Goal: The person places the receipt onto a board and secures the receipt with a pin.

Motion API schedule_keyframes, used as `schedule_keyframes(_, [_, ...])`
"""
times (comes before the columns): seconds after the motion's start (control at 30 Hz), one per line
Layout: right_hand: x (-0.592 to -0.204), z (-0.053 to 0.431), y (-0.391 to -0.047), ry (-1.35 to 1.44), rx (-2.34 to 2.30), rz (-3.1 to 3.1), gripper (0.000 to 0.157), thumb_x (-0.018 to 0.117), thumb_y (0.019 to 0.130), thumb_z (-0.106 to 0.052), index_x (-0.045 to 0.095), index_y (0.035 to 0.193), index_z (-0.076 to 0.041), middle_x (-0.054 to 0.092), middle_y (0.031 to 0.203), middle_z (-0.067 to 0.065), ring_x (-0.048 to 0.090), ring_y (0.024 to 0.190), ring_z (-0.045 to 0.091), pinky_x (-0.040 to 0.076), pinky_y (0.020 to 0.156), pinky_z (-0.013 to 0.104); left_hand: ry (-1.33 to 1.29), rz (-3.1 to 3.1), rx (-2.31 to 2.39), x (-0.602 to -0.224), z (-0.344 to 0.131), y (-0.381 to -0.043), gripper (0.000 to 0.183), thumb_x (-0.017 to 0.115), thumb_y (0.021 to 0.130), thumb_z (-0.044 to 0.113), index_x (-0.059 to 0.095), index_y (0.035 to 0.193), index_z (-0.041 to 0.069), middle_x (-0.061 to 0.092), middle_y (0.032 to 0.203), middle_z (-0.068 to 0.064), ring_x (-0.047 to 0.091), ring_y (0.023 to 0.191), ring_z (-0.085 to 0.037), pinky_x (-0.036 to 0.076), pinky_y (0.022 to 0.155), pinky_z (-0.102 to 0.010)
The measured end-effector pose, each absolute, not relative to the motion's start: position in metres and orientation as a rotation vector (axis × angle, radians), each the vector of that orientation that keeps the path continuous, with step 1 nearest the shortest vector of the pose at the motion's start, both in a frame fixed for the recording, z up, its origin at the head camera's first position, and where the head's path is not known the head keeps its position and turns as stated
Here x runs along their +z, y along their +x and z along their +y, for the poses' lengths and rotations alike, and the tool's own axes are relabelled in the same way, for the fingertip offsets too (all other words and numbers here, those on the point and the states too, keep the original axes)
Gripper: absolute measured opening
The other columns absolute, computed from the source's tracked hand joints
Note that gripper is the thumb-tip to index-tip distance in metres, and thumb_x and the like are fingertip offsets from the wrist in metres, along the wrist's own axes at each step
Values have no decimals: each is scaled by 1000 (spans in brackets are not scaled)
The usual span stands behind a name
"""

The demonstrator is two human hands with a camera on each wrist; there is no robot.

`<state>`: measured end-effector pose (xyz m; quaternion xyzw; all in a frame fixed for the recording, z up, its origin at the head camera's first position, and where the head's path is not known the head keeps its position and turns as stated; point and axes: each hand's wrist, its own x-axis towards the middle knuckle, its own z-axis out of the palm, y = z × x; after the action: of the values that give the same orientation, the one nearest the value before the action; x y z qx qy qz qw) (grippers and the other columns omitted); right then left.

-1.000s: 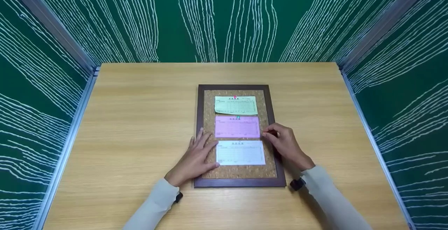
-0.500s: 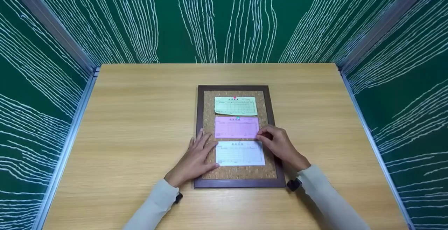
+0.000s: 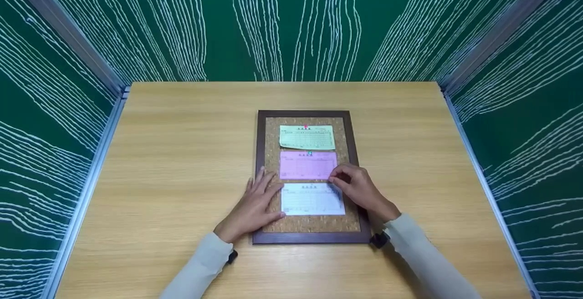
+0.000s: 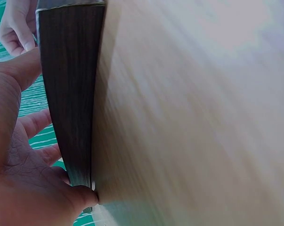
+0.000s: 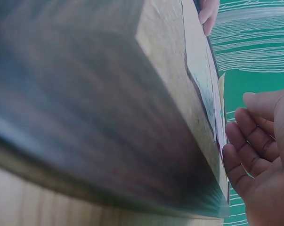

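A cork board (image 3: 314,224) in a dark brown frame (image 3: 312,238) lies on the table. Green (image 3: 306,139), pink (image 3: 307,167) and white (image 3: 312,201) paper slips form a column on it. My left hand (image 3: 257,203) rests spread over the frame's left side, thumb and index finger touching the white slip's left edge. The right hand (image 3: 362,187) has thumb and index finger together near the white slip's upper right corner. They pinch a tiny push pin, mostly hidden now. In the right wrist view, that hand's other fingers (image 5: 250,141) curl loosely.
A pink push pin (image 3: 305,126) stands in the green slip's top edge, a green push pin (image 3: 309,152) in the pink slip's. Green walls with white wavy lines (image 3: 314,26) enclose the wooden table (image 3: 182,153) at back and sides.
My right hand has moved left, from the board's right edge to over the white slip's upper right corner. Red showed at its fingertips earlier. The left hand has stayed put.
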<state>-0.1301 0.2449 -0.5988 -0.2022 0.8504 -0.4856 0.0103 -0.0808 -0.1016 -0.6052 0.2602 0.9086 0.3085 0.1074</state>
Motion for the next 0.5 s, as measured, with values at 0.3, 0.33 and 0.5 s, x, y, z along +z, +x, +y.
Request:
schedule_keyframes(0.3, [-598, 238, -130, -697, -1471, 2634, 9, 80, 101, -4, 78, 97, -11, 74, 96, -2, 64, 84, 14, 53, 73, 23, 767, 2680, 919, -604, -102, -80, 79, 82, 98, 43, 52, 163, 9, 21, 182, -16, -2, 169, -43, 3, 132, -71])
schedule_keyframes(0.33, [-599, 237, -130, -703, -1458, 2635, 8, 80, 101, -5, 78, 97, -11, 74, 97, -2, 64, 85, 14, 53, 75, 23, 768, 2681, 921, -604, -101, -80, 79, 82, 98, 43, 52, 163, 9, 22, 182, -17, -2, 169, -44, 4, 132, -71])
schedule_keyframes(0.5, [-599, 234, -131, -727, -1399, 2645, 6, 80, 101, -8, 78, 97, -12, 72, 97, -4, 63, 89, 15, 52, 78, 25, 770, 2676, 921, -604, -101, -80, 78, 80, 99, 45, 53, 163, 9, 22, 181, -17, -2, 169, -44, 5, 132, -71])
